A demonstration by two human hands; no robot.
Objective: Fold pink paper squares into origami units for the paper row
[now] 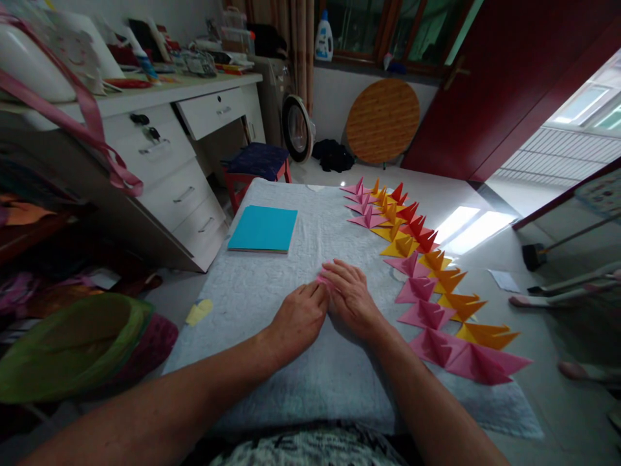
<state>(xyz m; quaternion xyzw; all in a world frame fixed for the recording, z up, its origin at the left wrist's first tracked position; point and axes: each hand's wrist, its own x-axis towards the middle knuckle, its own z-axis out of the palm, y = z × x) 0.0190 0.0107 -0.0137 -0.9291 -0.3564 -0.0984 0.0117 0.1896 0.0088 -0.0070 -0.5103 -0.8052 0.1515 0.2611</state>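
Note:
A small piece of folded pink paper (324,279) lies on the cloth-covered table, mostly hidden under my fingers. My left hand (301,316) is closed on its near left side, fingers curled and pressed down. From the right, my right hand (352,294) holds the same paper, its fingers together across the top. To the right stand rows of folded paper cranes: pink ones (427,314), yellow-orange ones (449,279) and red ones (420,226). Beyond my left hand is a stack of square blue paper (264,230).
The table's pale cloth (242,310) has a yellow patch (198,312) at its left edge. A green-rimmed basket (72,343) stands on the floor at left. Behind are a stool (257,162), a white desk (160,155) and a washing machine with its round door (297,129) ajar.

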